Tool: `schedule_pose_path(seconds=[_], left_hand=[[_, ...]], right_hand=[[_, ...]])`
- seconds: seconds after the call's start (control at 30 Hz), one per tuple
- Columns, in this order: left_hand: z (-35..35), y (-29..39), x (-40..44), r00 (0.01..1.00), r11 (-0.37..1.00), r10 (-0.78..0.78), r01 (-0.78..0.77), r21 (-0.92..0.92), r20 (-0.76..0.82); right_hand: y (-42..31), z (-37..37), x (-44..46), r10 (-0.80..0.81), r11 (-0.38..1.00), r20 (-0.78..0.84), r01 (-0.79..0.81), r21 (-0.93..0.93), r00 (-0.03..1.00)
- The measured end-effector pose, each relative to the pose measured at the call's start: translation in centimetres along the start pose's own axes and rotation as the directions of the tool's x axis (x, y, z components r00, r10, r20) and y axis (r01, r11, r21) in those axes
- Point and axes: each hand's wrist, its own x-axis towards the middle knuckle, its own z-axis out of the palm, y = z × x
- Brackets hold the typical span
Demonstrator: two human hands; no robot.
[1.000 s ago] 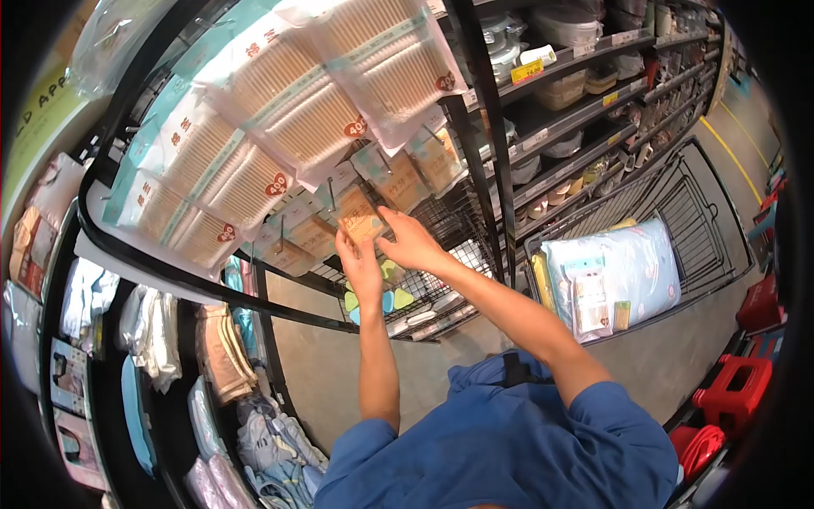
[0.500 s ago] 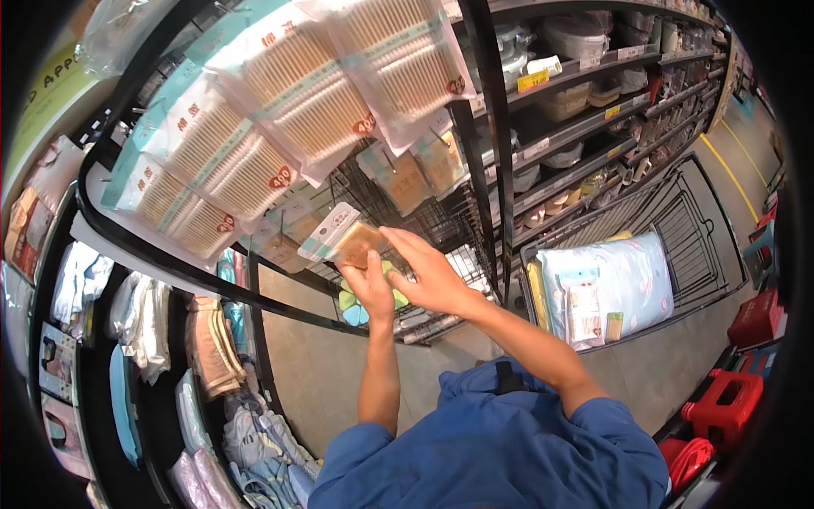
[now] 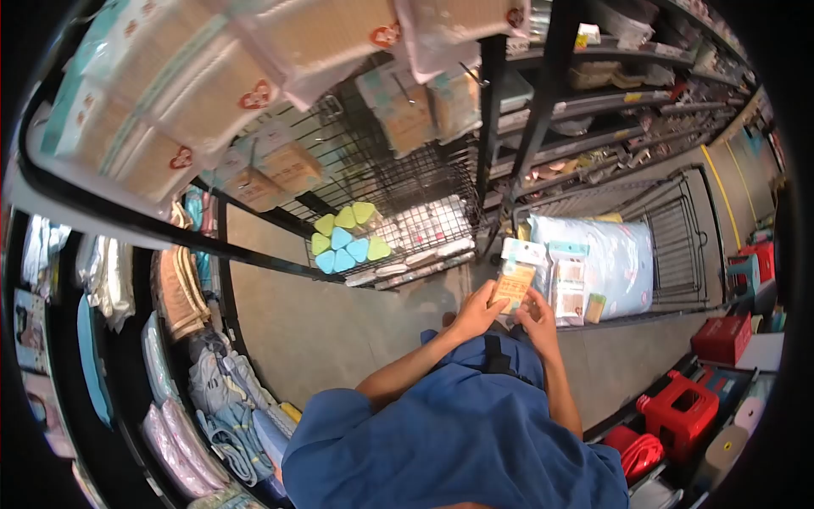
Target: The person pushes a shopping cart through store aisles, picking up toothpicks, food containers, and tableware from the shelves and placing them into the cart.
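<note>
A small yellow-orange package [image 3: 514, 287] with a white hanging header is held between my hands, just left of the cart. My left hand [image 3: 480, 310] grips its lower left side, thumb across the front. At its lower right edge, my right hand [image 3: 537, 316] is closed around the side with bent fingers. Beside them in the cart [image 3: 682, 246] lies a pale blue bagged bedding pack [image 3: 623, 254]. On top of that rest a clear pack of cotton swabs [image 3: 569, 284] and a small green-and-brown packet [image 3: 596, 307].
Large cotton swab packs [image 3: 339, 42] hang at the upper left, above similar orange packages [image 3: 403, 110]. A wire basket [image 3: 424, 212] holds green and blue triangular items. Folded clothes [image 3: 182, 293] line the left shelves; a red stool [image 3: 676, 410] stands lower right.
Both hands have moved right and down, away from the hanging display to beside the cart, carrying the orange package, which came off its hook. The view has shifted too.
</note>
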Motion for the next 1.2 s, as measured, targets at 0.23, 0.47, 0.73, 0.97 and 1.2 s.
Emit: schedule_pose_path(seconds=[0.23,0.47,0.73,0.97,1.2], left_hand=[[4.3,-3.0,1.6,0.879,0.984,-0.117,0.040,0.173,0.463],[9.9,-7.7,2.5,0.832,0.989,-0.111,0.145,-0.019,0.544],[13.4,-6.5,4.0,0.725,0.976,-0.170,0.218,0.012,0.667],[17.4,-9.5,7.7,0.810,0.951,-0.308,0.273,0.145,0.498],[18.4,-6.6,9.8,0.551,0.641,-0.700,0.765,0.059,0.454]], right_hand=[[3.2,-3.4,-4.8,0.353,0.930,-0.218,-0.315,0.191,0.910],[4.4,-7.6,-5.4,0.317,0.948,-0.462,-0.266,0.175,0.828],[8.2,-13.5,-5.1,0.278,0.960,-0.498,-0.250,0.122,0.822],[9.2,-18.3,0.4,-0.063,0.695,-0.479,-0.306,-0.651,0.876],[11.7,-19.9,4.1,0.316,0.641,-0.441,-0.531,-0.554,0.840]])
